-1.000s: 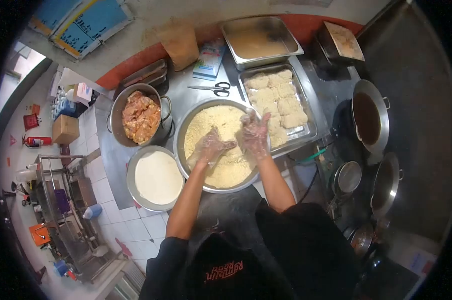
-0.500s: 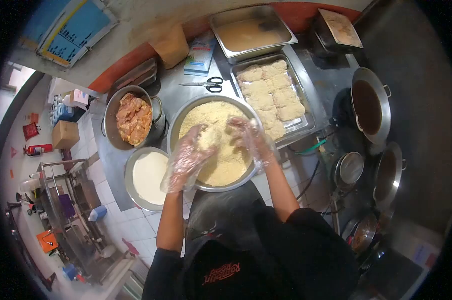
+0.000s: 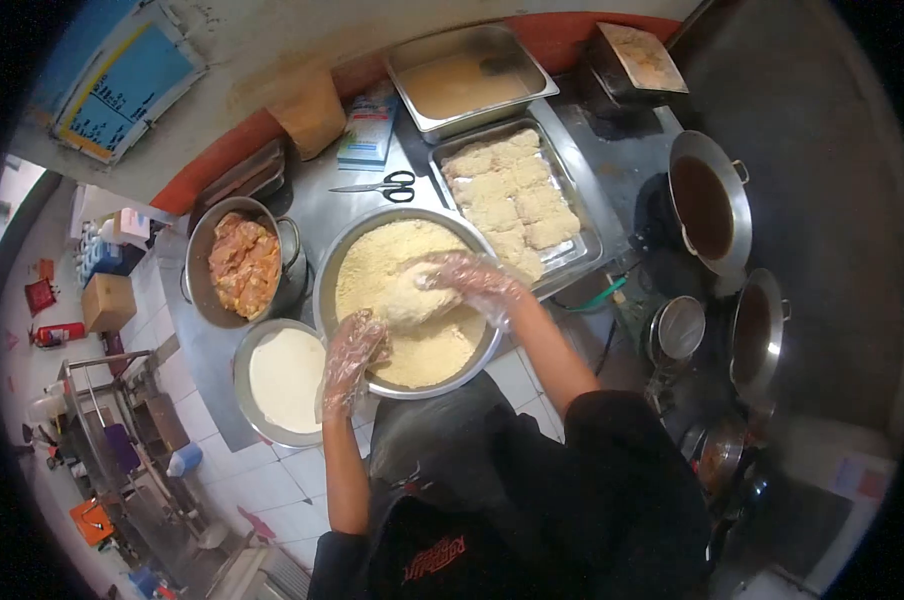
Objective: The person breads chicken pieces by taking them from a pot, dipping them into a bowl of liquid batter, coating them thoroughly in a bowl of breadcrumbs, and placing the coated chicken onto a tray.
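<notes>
A large steel bowl (image 3: 322,290) of pale breadcrumbs (image 3: 397,240) stands in front of me. In it, a crumb-coated piece of meat (image 3: 409,305) lies between my hands, both in clear plastic gloves. My right hand (image 3: 464,280) grips its far right side with bent fingers. At its near left edge, my left hand (image 3: 354,348) curls its fingers against it; their tips are partly hidden. Beside the bowl sits a basin of white batter (image 3: 287,380). Behind that, a pot holds raw meat pieces (image 3: 244,265).
A metal tray (image 3: 584,240) of breaded pieces stands right of the bowl, before a deep pan of cloudy liquid (image 3: 472,85). Scissors (image 3: 397,186) lie behind the bowl. Woks of dark liquid (image 3: 705,205) and a strainer (image 3: 680,328) are at the right.
My right hand has moved left onto the coated piece, which now lies lower in the bowl. My left hand has shifted down and left to the piece's edge. The whole view has shifted slightly.
</notes>
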Demonstrator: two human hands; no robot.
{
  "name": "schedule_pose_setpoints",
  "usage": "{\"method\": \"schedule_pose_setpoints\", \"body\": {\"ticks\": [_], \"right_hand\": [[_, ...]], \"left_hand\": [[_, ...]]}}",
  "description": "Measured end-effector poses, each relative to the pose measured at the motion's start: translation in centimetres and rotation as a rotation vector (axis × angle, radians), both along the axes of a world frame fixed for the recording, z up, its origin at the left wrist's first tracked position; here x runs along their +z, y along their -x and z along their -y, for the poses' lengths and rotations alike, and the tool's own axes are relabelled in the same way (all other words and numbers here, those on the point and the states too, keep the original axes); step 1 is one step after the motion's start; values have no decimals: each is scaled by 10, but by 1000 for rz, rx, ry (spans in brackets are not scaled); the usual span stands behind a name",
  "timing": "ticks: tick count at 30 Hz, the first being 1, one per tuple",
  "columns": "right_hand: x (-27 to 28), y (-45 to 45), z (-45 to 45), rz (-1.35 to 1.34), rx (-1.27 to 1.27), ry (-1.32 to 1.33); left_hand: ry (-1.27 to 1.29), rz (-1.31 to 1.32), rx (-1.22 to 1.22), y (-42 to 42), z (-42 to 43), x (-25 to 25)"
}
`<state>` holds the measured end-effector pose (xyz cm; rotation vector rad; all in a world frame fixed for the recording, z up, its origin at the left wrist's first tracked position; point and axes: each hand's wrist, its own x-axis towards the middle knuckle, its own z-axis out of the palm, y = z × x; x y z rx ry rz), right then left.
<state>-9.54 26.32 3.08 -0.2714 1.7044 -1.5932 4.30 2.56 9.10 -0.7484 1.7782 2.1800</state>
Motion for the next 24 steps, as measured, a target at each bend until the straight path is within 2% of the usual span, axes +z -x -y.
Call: {"method": "schedule_pose_setpoints", "body": {"ticks": [2, 6, 8, 9, 11, 14, 16, 18, 20, 22, 24], "right_hand": [[32, 18, -35, 101, -98, 99], [66, 68, -125, -792, 83, -629], [102, 77, -156, -575, -21, -432], [102, 79, -169, -575, -23, -437], [93, 83, -189, -208, -123, -417], [63, 79, -207, -157, -68, -533], [45, 70, -213, -147, -30, -577], [11, 61, -227, -132, -23, -469], [-13, 61, -245, -113, 20, -517], [-51, 63, -266, -444, 169, -802], [-69, 65, -280, -532, 200, -855]], "left_hand": [[35, 93, -103, -2, 3, -1], [-28, 70, -101, -7, 13, 6], [59, 90, -161, -11, 17, 11], [54, 90, -165, -14, 17, 14], [48, 157, -146, -17, 16, 19], [5, 96, -129, -24, 17, 13], [-69, 78, -95, -25, 19, 10], [-137, 63, -61, -25, 21, 10], [-189, 13, 6, -25, 23, 12], [-167, 47, 26, -22, 22, 15], [-141, 82, 43, -20, 21, 19]]}}
